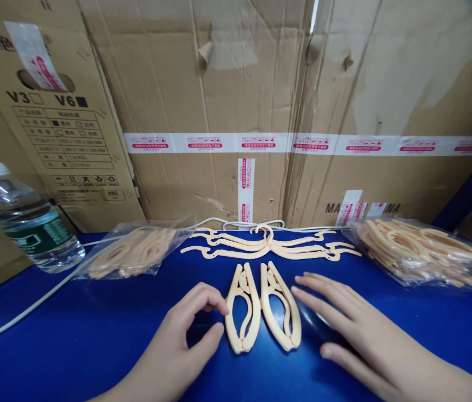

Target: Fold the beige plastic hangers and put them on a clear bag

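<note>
1. Two folded hangers (pixel 255 318) lie on the counter (pixel 72 335) between left hand (pixel 177 324) and right hand (pixel 357 324); a careless push could slide them into the spread hangers (pixel 269 244) behind.
2. Both grips are wide, holding nothing; the left reaches one hanger's edge.
3. Long axes run near to far; the right one's far end leans left.

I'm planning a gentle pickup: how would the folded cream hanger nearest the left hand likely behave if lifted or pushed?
The folded hanger is probably light for its size, given its slim arms and open middle. The seam where they meet looks like a hinge, so it might swing open. Lying flat on the glossy blue table, it would likely slide rather than tip.
</note>
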Available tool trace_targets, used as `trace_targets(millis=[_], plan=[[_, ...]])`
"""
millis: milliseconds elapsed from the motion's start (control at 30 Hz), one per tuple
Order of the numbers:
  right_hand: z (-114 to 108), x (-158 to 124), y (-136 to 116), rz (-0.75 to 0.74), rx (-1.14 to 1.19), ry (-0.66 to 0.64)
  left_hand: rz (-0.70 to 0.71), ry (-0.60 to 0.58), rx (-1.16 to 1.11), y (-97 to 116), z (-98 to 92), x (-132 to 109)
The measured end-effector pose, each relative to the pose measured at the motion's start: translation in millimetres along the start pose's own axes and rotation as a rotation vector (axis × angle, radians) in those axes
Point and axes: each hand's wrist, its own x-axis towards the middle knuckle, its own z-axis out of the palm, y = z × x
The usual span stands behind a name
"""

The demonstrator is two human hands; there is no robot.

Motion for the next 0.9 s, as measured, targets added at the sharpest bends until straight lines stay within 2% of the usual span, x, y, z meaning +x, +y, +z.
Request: trace_targets(millis=[133,233,367,567,767,900], plan=[[13,-3,29,0.161,0.058,0.035,-0.060,0.027,-0.082,-6,-0.6,1],[23,-2,51,0.260,0.072,0.067,-0.054,0.047,-0.109,-9,0.8,0],[30,-2,67,0.340,0.072,0.035,-0.044,0.028,-0.129,-9,1.5,-1],[34,-4,75,0.326,0.065,-0.045,-0.054,-0.019,-0.104,-5,-0.3,0],[39,-3,85,0.237,0.049,0.167,-0.053,-0.042,-0.083,0,-1.2,2],[37,0,83,0.234,0.157,0.195,-0.055,-0.044,-0.076,1,-1.8,2]])
